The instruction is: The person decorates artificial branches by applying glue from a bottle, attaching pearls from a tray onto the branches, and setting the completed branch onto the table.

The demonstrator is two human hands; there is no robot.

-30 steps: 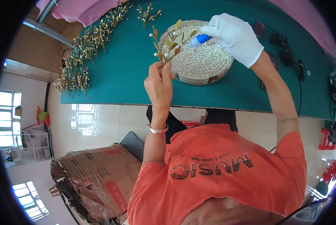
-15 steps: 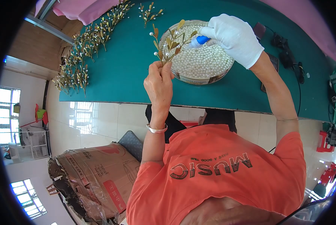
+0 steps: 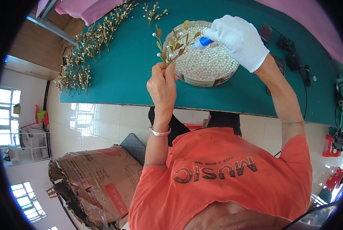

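Pinched in the bare fingers of my left hand (image 3: 162,82) is the stem of a gold leaf sprig (image 3: 173,45) carrying a few white pearls. My right hand (image 3: 239,41), in a white glove, is closed on a small glue bottle (image 3: 202,42) with a blue collar and a pale, clear tip. That tip points left, close to the sprig's right-hand leaves; whether it touches them I cannot tell. Beneath both lies a round tub (image 3: 204,83) filled with loose white pearl beads (image 3: 206,63). The glove hides part of the bottle.
Finished-looking sprigs (image 3: 79,73) lie in a long row along the table's left side, and a single sprig (image 3: 154,14) lies behind the tub. A phone (image 3: 279,65) and black cables (image 3: 290,50) are at the right. A cardboard box (image 3: 98,184) stands on the floor at left.
Almost nothing differs. My gloved right hand has shifted very slightly, with the glue bottle still by the sprig; my left hand holds the stem in the same place.
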